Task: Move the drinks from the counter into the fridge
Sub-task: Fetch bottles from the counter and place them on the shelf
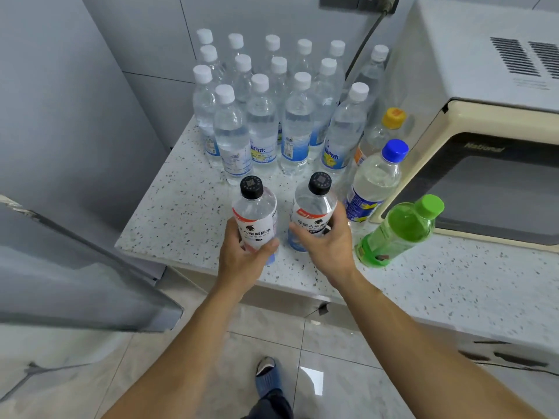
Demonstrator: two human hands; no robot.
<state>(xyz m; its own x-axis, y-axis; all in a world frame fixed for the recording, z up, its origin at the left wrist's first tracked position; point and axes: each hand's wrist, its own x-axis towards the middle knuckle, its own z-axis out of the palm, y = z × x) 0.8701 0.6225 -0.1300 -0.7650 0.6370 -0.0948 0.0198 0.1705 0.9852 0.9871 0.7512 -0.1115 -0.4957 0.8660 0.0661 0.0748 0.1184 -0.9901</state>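
Two clear bottles with black caps and red-and-white labels stand near the front edge of the speckled counter (181, 213). My left hand (245, 255) grips the left bottle (255, 207) around its lower half. My right hand (328, 240) grips the right bottle (316, 201) the same way. Behind them stand several white-capped water bottles (263, 116). To the right are a blue-capped bottle (375, 179), a yellow-capped bottle (387, 128) and a green bottle (399, 228). The grey fridge (60, 116) stands at the left with its door (75, 276) swung open.
A cream microwave (484, 116) takes up the right of the counter, with its cable (363, 43) running up to a wall socket. Pale tiled floor (90, 373) lies below, where a foot in a blue slipper (267, 376) shows. The open fridge door reaches close to the counter's left corner.
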